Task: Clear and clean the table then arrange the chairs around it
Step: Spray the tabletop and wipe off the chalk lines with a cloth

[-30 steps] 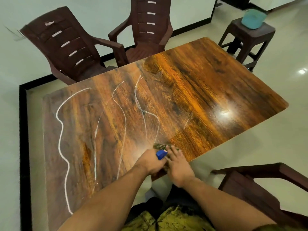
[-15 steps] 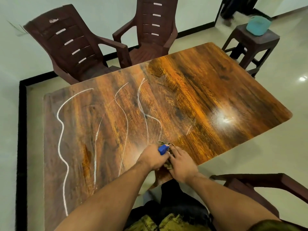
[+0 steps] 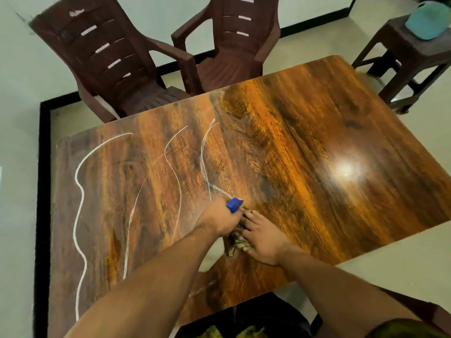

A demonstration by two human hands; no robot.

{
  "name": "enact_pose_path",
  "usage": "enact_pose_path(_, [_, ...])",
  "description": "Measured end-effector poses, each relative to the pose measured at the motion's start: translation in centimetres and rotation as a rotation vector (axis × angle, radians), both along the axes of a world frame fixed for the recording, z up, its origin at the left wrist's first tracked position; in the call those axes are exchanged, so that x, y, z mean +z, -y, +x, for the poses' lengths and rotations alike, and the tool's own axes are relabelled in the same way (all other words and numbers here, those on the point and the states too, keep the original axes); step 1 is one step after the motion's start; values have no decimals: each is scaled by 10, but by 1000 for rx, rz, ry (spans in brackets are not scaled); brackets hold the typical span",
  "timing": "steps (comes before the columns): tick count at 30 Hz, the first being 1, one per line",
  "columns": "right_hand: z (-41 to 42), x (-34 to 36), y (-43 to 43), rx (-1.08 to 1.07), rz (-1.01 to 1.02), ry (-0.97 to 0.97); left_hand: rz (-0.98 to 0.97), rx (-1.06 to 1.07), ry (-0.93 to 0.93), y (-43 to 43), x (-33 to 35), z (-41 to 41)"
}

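A glossy wood-grain table (image 3: pixel 305 132) fills the view, with several wavy white lines (image 3: pixel 79 186) drawn across its left half. My left hand (image 3: pixel 217 219) grips a bottle whose blue cap (image 3: pixel 234 205) pokes out past my knuckles; the bottle's body is hidden. My right hand (image 3: pixel 262 236) lies flat, fingers straight, pressing a crumpled greenish cloth (image 3: pixel 238 243) onto the tabletop right beside the left hand. Two dark brown plastic armchairs (image 3: pixel 109 57) (image 3: pixel 234 45) stand at the table's far side.
A brown plastic stool (image 3: pixel 415 59) with a teal object (image 3: pixel 428 20) on it stands at the far right. Part of another brown chair (image 3: pixel 419 311) shows at the lower right. A white wall runs along the left and back.
Both hands have slid forward across the table together, away from its near edge, with the cloth under the right hand. More of the tabletop lies behind them now.
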State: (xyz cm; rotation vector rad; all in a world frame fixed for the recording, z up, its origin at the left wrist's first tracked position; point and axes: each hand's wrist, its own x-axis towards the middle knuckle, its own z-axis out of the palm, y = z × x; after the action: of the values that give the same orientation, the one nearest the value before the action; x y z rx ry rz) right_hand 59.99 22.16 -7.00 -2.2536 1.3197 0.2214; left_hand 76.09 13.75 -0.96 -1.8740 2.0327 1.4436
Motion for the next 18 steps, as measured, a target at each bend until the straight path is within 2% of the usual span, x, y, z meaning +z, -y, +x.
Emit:
enact_pose_path(2, [-33, -3, 18, -35, -69, -68, 19, 38, -7, 13, 0, -7])
enact_pose_path(3, [-48, -4, 27, -163, -104, -152, 30, 55, -9, 17, 0, -10])
enact_pose_path(6, [-66, -2, 63, -809, -80, -298, 25, 120, -24, 32, 3, -16])
enact_pose_path(7, [-57, -1, 78, -938, -43, -291, 14, 151, -34, 39, 5, -18])
enact_pose_path(8, [-42, 2, 85, -954, -34, -293, 6, 161, -41, 44, 7, -21])
enact_pose_path(9, [-26, 2, 91, -851, -49, -288, -2, 177, -44, 52, 7, -23])
enact_pose_path(12, [13, -1, 95, -161, -100, -120, -16, 239, -19, 74, 6, -28])
enact_pose_path(14, [2, -3, 111, 162, -84, -23, -44, 275, -9, 91, 5, -30])
enact_pose_path(16, [-21, -7, 137, 228, -143, 6, -62, 285, -10, 105, 6, -30])
enact_pose_path(18, [-45, -10, 166, 19, -185, -84, -34, 298, -36, 121, 7, -29])
